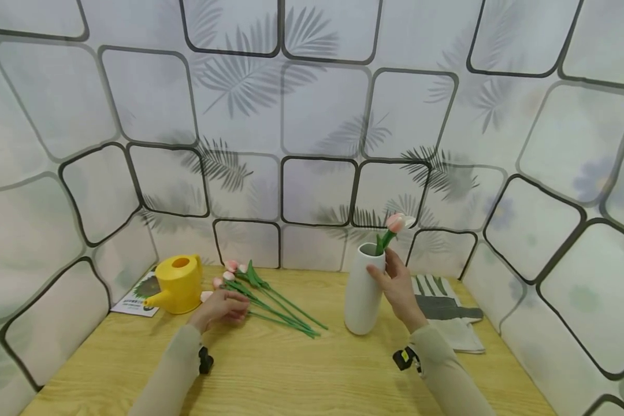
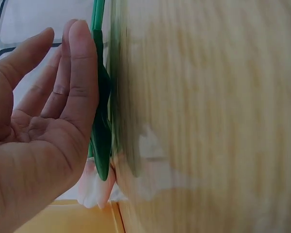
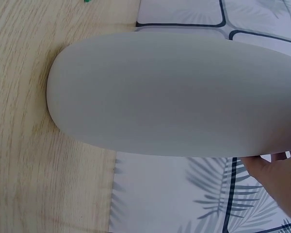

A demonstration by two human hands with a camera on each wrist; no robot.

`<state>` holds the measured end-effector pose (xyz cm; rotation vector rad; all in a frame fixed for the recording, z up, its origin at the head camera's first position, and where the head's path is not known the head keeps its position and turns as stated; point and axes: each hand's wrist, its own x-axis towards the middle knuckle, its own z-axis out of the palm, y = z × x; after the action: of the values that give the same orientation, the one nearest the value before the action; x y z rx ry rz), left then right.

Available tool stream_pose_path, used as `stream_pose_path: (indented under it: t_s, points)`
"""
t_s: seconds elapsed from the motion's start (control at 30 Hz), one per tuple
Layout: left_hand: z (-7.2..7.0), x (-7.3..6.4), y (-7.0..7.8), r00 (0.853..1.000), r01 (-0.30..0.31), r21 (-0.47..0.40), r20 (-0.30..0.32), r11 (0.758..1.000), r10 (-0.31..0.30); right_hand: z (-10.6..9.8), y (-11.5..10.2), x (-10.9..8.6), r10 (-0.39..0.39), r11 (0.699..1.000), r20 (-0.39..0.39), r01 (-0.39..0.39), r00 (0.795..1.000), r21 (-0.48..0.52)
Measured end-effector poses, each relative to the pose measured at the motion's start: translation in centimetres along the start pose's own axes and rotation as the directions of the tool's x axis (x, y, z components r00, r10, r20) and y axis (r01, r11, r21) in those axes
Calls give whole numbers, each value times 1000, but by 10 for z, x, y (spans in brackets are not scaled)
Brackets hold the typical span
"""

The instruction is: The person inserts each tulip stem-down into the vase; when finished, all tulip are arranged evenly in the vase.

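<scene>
A tall white vase (image 1: 363,294) stands upright on the wooden table, holding a pink tulip (image 1: 395,223) that leans right over its rim. My right hand (image 1: 398,288) grips the vase near its top, thumb in front. In the right wrist view, the vase (image 3: 174,94) fills the middle and only part of the right hand (image 3: 276,179) shows. Several pink tulips (image 1: 252,276) lie on the table to the left, stems pointing right. Over them is my left hand (image 1: 222,307), fingers loosely extended. In the left wrist view its finger edge lies along a green leaf (image 2: 102,136), palm holding nothing.
Left of the tulips sits a yellow watering can (image 1: 179,289), its spout facing left, beside a printed sheet (image 1: 140,297). A grey and white striped cloth item (image 1: 447,309) lies right of the vase. Patterned walls (image 1: 317,127) enclose the wooden table (image 1: 291,370) at the back and sides.
</scene>
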<state>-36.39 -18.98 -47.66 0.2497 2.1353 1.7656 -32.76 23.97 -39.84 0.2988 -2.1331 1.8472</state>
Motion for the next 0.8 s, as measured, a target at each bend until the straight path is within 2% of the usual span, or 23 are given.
stream_pose_path:
  t_s: [0.1,0.43,0.63,0.73,0.8]
  points:
    - [1,-1,0,999,42,4,10,999,-42,-1,0,-1,10,1000,-2,-10,1000,1]
    - [3,5,-3,993,112,36,19,993,-113,0,-1,-2,17,1000,2,-17,1000,13]
    - [6,5,-1,992,121,36,28,992,-122,1,-2,-2,12,1000,-2,-12,1000,11]
    - [10,4,2,993,115,31,12,993,-116,1,-2,-1,15,1000,-2,-15,1000,9]
    - [13,4,3,994,109,20,-24,994,-109,0,-2,-1,18,1000,-3,-18,1000,7]
